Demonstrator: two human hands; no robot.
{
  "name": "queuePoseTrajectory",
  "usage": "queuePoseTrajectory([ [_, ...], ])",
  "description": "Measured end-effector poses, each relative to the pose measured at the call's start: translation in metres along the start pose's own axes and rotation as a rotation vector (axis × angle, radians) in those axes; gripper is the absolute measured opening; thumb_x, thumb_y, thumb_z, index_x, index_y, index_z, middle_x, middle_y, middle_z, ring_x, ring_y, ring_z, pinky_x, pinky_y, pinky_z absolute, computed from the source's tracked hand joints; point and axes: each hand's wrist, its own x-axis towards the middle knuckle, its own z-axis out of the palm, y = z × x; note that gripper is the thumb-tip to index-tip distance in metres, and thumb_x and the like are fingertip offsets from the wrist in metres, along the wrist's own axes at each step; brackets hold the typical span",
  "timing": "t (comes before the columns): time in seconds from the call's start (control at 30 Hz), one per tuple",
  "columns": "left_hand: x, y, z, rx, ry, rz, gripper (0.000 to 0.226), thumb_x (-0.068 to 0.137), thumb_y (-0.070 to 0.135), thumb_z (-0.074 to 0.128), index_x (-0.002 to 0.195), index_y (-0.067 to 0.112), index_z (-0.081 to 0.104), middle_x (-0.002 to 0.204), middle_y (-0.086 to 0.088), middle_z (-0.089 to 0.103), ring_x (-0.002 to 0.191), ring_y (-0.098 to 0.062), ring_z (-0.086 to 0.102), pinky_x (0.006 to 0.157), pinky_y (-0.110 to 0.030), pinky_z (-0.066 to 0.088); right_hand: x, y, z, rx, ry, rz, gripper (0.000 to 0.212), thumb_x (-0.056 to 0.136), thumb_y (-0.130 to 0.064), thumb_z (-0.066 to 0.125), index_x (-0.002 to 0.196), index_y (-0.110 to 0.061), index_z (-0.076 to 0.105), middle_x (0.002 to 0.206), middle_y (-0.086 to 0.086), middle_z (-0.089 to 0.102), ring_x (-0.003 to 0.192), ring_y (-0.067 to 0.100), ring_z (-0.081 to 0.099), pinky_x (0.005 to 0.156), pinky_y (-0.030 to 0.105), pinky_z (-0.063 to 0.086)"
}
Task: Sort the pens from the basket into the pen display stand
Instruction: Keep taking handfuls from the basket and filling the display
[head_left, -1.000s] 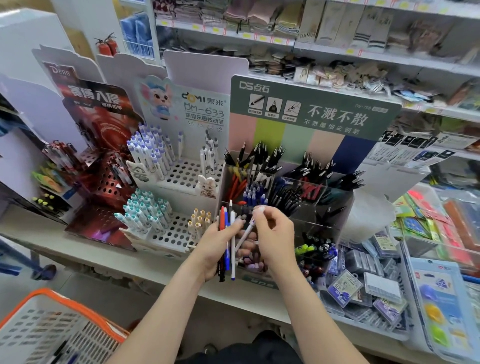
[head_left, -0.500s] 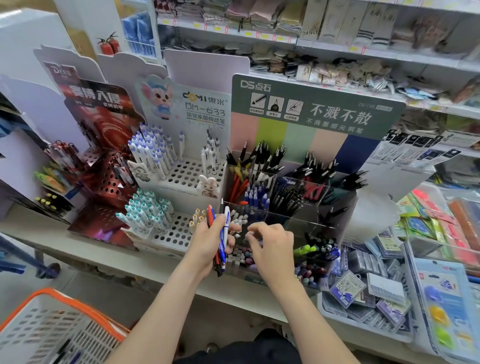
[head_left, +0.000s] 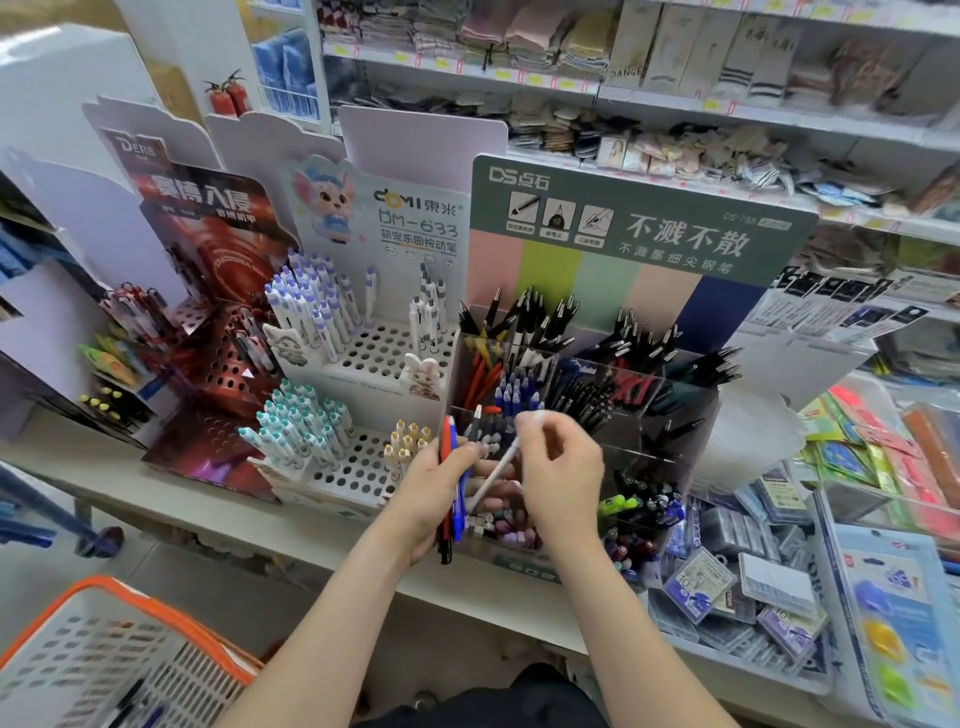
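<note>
Thumb and fingertips first: a white pen (head_left: 494, 472) was pinched between those of the right hand (head_left: 563, 467). Its upper end was smeared by blur and its lower end was slanted down toward the left hand (head_left: 426, 493). There, a bundle of pens (head_left: 453, 491) in red, blue and black was gripped upright in curled fingers. The number held could not be counted, the barrels being overlapped.

Both hands were held just in front of the clear pen display stand (head_left: 670, 460), over its low front compartments. The contents of those were partly hidden behind the hands. Further back, black, blue and red pens were stood in the rear compartments.

At the lower left, the orange-rimmed basket (head_left: 171, 620) was cut off by the frame edge. A couple of dark pens (head_left: 132, 699) were made out inside its white mesh, hardly more than streaks.
</note>
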Motion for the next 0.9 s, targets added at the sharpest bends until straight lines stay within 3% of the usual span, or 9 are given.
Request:
queuePoseTrajectory([
  [0.1, 0.006, -0.005, -0.007, -0.09, 0.12, 0.001, 0.019, 0.112, 0.018, 0.051, 0.125, 0.004, 0.049, 0.107, -0.024, 0.078, 0.1, -0.041, 0.078, 0.08, -0.047, 0.067, 0.002, 0.001, -0.008, 0.094, 0.264, -0.144, 0.011, 0.11, -0.025, 0.061, 0.102, -0.023, 0.069, 0.088, -0.008, 0.07, 0.077, 0.02, 0.068, 0.071, 0.043, 0.056],
  [0.23, 0.008, -0.007, -0.013, -0.114, 0.166, -0.037, 0.018, 0.113, 0.02, 0.05, 0.125, 0.006, 0.048, 0.106, -0.027, 0.077, 0.1, -0.042, 0.078, 0.086, -0.053, 0.065, 0.002, 0.019, -0.007, -0.218, 0.122, -0.341, 0.009, 0.105, -0.014, 0.067, 0.113, -0.014, 0.072, 0.1, -0.004, 0.071, 0.089, 0.007, 0.066, 0.08, 0.032, 0.056],
  [0.4, 0.011, -0.008, -0.012, -0.076, 0.14, -0.063, 0.027, 0.111, 0.021, 0.054, 0.132, 0.005, 0.049, 0.108, -0.025, 0.078, 0.103, -0.039, 0.078, 0.096, -0.059, 0.06, -0.016, 0.054, 0.01, -0.641, -0.078, -0.347, 0.016, 0.093, -0.022, 0.081, 0.102, -0.024, 0.068, 0.084, -0.009, 0.066, 0.084, 0.019, 0.057, 0.074, 0.043, 0.048],
  [0.53, 0.008, -0.007, -0.013, -0.043, 0.144, -0.031, 0.024, 0.11, 0.021, 0.058, 0.128, 0.005, 0.056, 0.107, -0.017, 0.078, 0.095, -0.033, 0.079, 0.08, -0.05, 0.065, -0.013, 0.058, 0.004, -0.809, -0.061, -0.362, 0.008, 0.097, -0.034, 0.076, 0.093, -0.027, 0.079, 0.089, -0.01, 0.074, 0.089, 0.022, 0.055, 0.071, 0.04, 0.046],
  [0.63, 0.004, -0.005, -0.014, 0.03, 0.113, -0.022, 0.025, 0.108, 0.025, 0.061, 0.121, 0.005, 0.063, 0.092, -0.012, 0.067, 0.07, -0.023, 0.067, 0.059, -0.034, 0.058, -0.011, 0.048, 0.008, -0.699, -0.072, -0.335, 0.015, 0.104, -0.026, 0.066, 0.096, -0.024, 0.079, 0.095, -0.009, 0.075, 0.088, 0.02, 0.056, 0.076, 0.037, 0.046],
  [0.7, 0.002, -0.002, -0.016, 0.047, 0.046, -0.022, 0.026, 0.109, 0.03, 0.059, 0.12, 0.007, 0.065, 0.087, -0.008, 0.065, 0.062, -0.018, 0.057, 0.053, -0.029, 0.048, -0.011, 0.03, 0.011, -0.485, -0.142, -0.249, 0.017, 0.107, -0.023, 0.062, 0.109, -0.021, 0.078, 0.102, -0.01, 0.075, 0.092, 0.008, 0.061, 0.083, 0.02, 0.045],
  [0.77, 0.0, 0.001, -0.016, 0.084, -0.032, -0.01, 0.027, 0.109, 0.033, 0.058, 0.112, 0.008, 0.065, 0.088, -0.007, 0.066, 0.059, -0.016, 0.053, 0.051, -0.027, 0.044, -0.01, 0.01, 0.012, -0.268, -0.207, -0.073, 0.018, 0.108, -0.028, 0.06, 0.117, -0.025, 0.075, 0.1, -0.017, 0.073, 0.089, -0.007, 0.064, 0.079, 0.004, 0.042],
  [0.83, -0.003, 0.003, -0.014, 0.12, -0.103, 0.002, 0.029, 0.109, 0.036, 0.058, 0.107, 0.007, 0.064, 0.091, -0.009, 0.066, 0.059, -0.017, 0.052, 0.05, -0.027, 0.043, -0.01, -0.002, 0.013, -0.089, -0.228, 0.066, 0.012, 0.108, -0.031, 0.061, 0.115, -0.03, 0.071, 0.086, -0.014, 0.074, 0.077, -0.003, 0.068, 0.07, 0.009, 0.048],
  [0.9, -0.006, 0.004, -0.011, 0.124, -0.133, 0.007, 0.033, 0.108, 0.037, 0.058, 0.108, 0.005, 0.063, 0.091, -0.012, 0.067, 0.059, -0.019, 0.055, 0.051, -0.028, 0.045, -0.009, -0.007, 0.011, -0.018, -0.226, 0.096, 0.01, 0.107, -0.03, 0.063, 0.107, -0.029, 0.072, 0.073, -0.006, 0.073, 0.062, 0.007, 0.067, 0.066, 0.025, 0.055],
])
